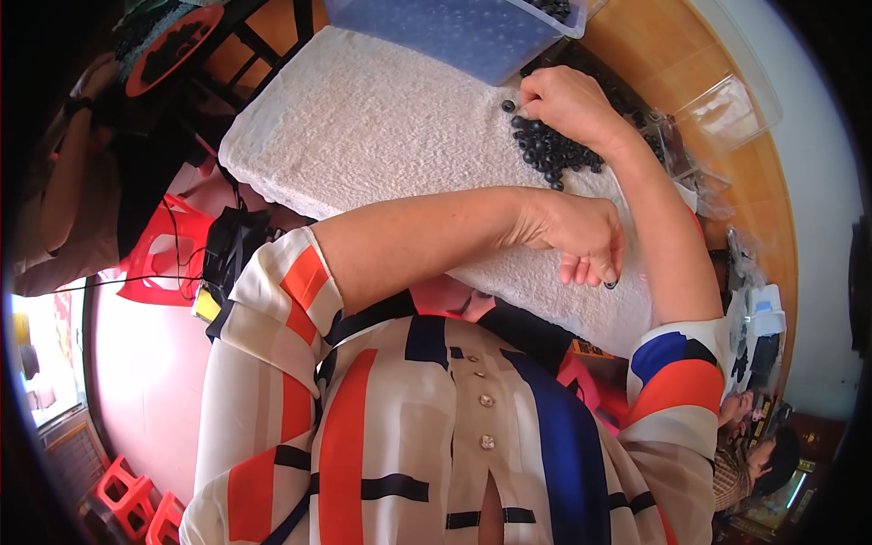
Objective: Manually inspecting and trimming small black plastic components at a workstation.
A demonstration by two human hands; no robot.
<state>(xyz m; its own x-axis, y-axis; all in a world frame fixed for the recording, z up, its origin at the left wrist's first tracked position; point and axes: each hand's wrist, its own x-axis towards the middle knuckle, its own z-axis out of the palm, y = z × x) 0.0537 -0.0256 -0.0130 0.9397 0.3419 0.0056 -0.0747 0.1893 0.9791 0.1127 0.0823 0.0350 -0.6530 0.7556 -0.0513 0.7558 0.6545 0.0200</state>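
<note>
A pile of small, glossy black round beads (554, 153) lies on a white towel-covered table (381, 118). At the pile's far left edge, my right hand (572, 104) has its fingertips pinched together. A black bead (518, 122) sits right at those fingertips; whether they grip one is hidden. My left hand (581, 234) is bent over the towel nearer to me, its fingers curled in. A small dark bead (610, 284) shows at its fingertips. One loose bead (508, 106) rests left of the pile.
A translucent blue plastic bin (454, 36) stands at the table's far edge, more black pieces inside. Clear plastic bags (704, 186) lie to the right. At the left, another person's arm (68, 173) is near a red tray (173, 50); a red stool (163, 250) stands below.
</note>
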